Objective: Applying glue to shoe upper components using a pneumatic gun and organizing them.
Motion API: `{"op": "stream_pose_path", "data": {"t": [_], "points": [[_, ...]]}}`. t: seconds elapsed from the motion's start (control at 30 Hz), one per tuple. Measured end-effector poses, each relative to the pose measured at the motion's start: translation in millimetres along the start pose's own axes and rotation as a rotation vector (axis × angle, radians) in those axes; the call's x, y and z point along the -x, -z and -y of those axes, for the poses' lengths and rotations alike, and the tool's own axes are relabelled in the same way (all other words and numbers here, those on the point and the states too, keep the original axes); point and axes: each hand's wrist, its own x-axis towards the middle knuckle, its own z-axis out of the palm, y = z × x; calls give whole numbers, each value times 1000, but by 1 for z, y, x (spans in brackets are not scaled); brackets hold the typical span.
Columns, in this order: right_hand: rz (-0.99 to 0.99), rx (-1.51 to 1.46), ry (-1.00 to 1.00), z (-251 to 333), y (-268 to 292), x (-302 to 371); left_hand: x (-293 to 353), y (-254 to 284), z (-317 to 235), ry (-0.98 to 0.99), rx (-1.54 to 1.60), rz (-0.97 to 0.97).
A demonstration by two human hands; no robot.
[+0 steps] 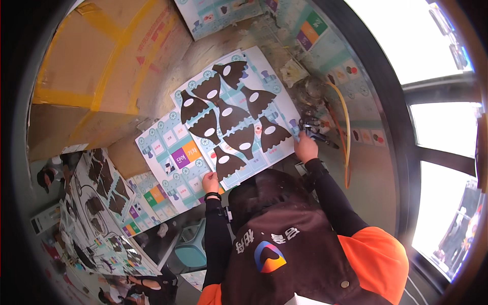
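A large printed card sheet with pale blue wheel and train-car pictures lies on the worktable in front of me. Several dark brown dress-shaped pieces, each with a white oval, are spread over it. At the sheet's near edge, my left hand is closed on the border, thumb side up. My right hand is closed at the sheet's right corner, beside a dark metal hand tool. The undersides of both hands' fingers are hidden.
More printed sheets lie left, partly under this one. A taped cardboard box stands at the far left. A yellow hose hangs along the right wall. A blue stool sits low left, near other people and stacked sheets.
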Motion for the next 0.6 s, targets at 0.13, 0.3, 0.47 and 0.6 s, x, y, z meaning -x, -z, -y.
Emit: {"op": "stream_pose_path", "data": {"t": [0.13,0.3,0.47,0.6], "points": [[-326,-39,211,49,14,-85,6,-13,-74,-361,-410,-213],[-265,20,218,124,-17,-185,-27,-67,-199,-793,-468,-114],[-29,181,22,155,-40,-209,-82,-111,-257,-821,-661,-78],[-123,241,102,152,-42,-206,-98,-111,-251,-860,-645,24]]}}
